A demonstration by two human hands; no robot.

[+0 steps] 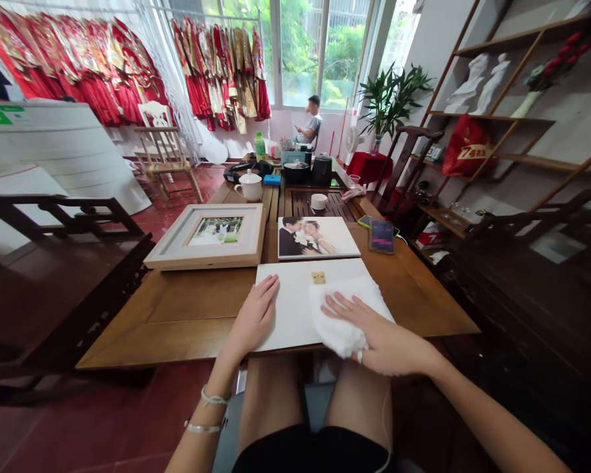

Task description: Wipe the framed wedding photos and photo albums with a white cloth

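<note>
A white rectangular board [290,309] lies flat at the table's near edge, with a small gold metal plate [318,278] near its far side. My left hand [257,314] rests flat along the board's left edge, fingers stretched out and holding nothing. On the board's right part, a fluffy white cloth [335,328] is pressed down under my right hand [374,332], whose fingers spread over it and whose thumb sits at its near edge. Just beyond the board lies a photo panel [320,238] showing a couple. A light wooden picture frame [204,263] with a photo inside lies to the left.
The wooden table [177,328] also carries a lidded white mug [250,186], a small white cup [318,201], a dark kettle [322,169] and a phone [382,235]. Wooden chairs stand at both sides. A seated person [309,123] is beyond the table.
</note>
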